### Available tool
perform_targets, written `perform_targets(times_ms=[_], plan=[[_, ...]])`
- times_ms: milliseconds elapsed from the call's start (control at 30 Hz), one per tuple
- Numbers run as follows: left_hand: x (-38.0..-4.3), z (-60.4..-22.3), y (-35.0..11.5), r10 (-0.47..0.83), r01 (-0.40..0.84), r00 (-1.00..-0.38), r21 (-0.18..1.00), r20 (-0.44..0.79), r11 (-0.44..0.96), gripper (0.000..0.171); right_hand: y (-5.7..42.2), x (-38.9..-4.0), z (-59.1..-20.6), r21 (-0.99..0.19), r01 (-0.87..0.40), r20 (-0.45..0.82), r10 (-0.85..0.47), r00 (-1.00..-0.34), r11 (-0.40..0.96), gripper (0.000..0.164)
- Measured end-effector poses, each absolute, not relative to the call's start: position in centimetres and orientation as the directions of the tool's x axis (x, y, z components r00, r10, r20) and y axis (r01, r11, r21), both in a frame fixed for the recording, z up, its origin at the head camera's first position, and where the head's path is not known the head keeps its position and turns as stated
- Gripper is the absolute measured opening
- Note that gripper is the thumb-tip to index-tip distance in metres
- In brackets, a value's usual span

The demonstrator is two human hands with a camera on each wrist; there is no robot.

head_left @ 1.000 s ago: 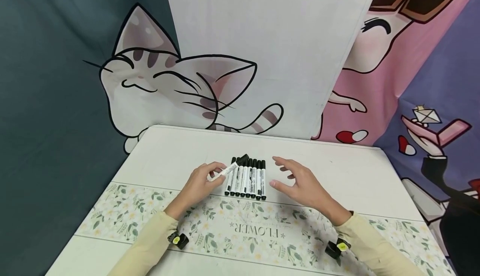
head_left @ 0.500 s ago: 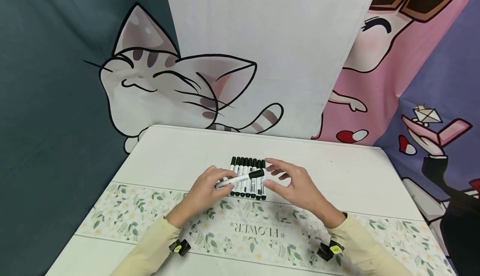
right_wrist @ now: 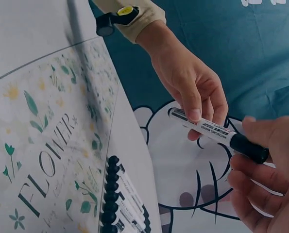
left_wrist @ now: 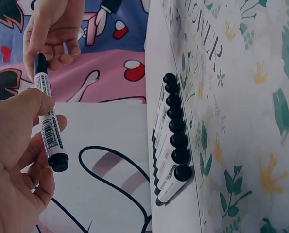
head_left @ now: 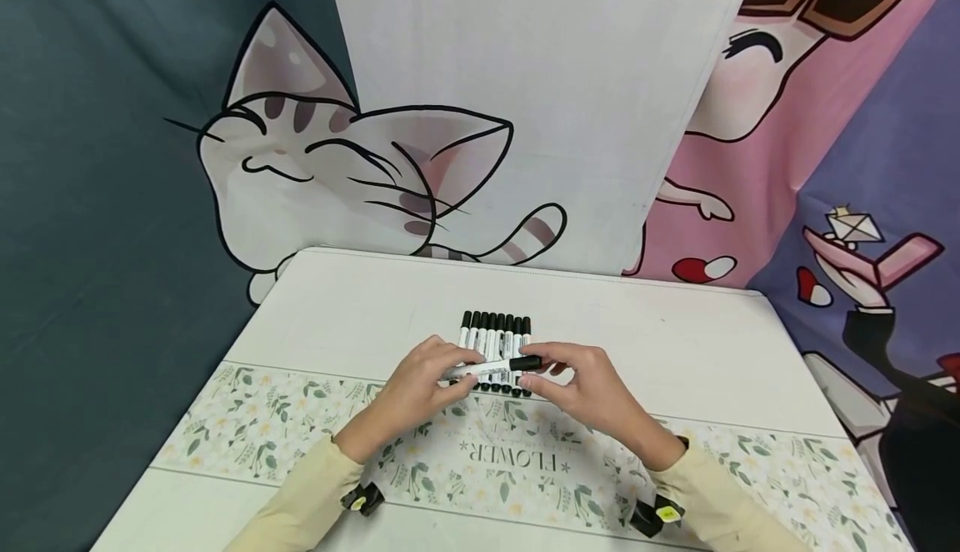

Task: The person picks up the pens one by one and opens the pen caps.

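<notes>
My left hand (head_left: 420, 385) pinches a white whiteboard marker (head_left: 493, 368) between thumb and fingers near its rear end. The marker lies nearly level above the table, black cap (right_wrist: 248, 148) towards the right. Around that cap my right hand (head_left: 600, 385) holds its thumb and fingers apart; in the right wrist view the thumb stands off the cap, and the forefinger lies close under it. Whether it touches is unclear. Below both hands, a row of similar markers (head_left: 495, 331) lies side by side, caps at the far end, partly hidden by the hands and the held marker.
The white table (head_left: 360, 302) carries a printed band of flowers (head_left: 255, 419) with the word FLOWER along the near side. Behind its far edge hangs a cloth (head_left: 465, 35) with a cartoon cat.
The left hand has moved right and turned the marker from slanting up over the row to nearly level. The right hand has come left, its fingers now around the cap.
</notes>
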State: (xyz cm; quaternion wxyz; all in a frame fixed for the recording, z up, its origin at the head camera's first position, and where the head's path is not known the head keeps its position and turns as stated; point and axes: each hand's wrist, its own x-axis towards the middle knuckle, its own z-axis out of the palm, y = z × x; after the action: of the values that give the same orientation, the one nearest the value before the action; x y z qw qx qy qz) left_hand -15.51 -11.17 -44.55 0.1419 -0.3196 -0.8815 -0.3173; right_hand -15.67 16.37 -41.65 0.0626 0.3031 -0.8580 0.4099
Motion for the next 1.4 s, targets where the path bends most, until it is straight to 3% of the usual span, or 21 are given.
perform_targets(times_ms=[167, 533, 1133, 1400], plan=[[-15.2, -44.2, -10.7, 0.492, 0.687, -0.724, 0.443, 0.483, 0.576, 0.026, 16.3, -15.3, -41.0, -0.603, -0.642, 0.449, -0.464, -0.764, 0.473, 0.025], [-15.2, -43.6, -9.2, 0.431, 0.734, -0.663, 0.417, 0.612, 0.536, 0.032, 15.9, -15.5, -40.0, -0.522, -0.736, 0.620, -0.401, -0.674, 0.431, 0.028], [-15.0, -44.7, -9.1, 0.381, 0.731, -0.670, 0.476, 0.637, 0.489, 0.027, 15.4, -15.1, -41.3, -0.569, -0.741, 0.622, -0.402, -0.671, 0.357, 0.022], [-15.1, -45.0, -9.1, 0.407, 0.743, -0.657, 0.453, 0.635, 0.492, 0.026, 15.7, -15.2, -41.5, -0.612, -0.709, 0.567, -0.431, -0.703, 0.351, 0.014]])
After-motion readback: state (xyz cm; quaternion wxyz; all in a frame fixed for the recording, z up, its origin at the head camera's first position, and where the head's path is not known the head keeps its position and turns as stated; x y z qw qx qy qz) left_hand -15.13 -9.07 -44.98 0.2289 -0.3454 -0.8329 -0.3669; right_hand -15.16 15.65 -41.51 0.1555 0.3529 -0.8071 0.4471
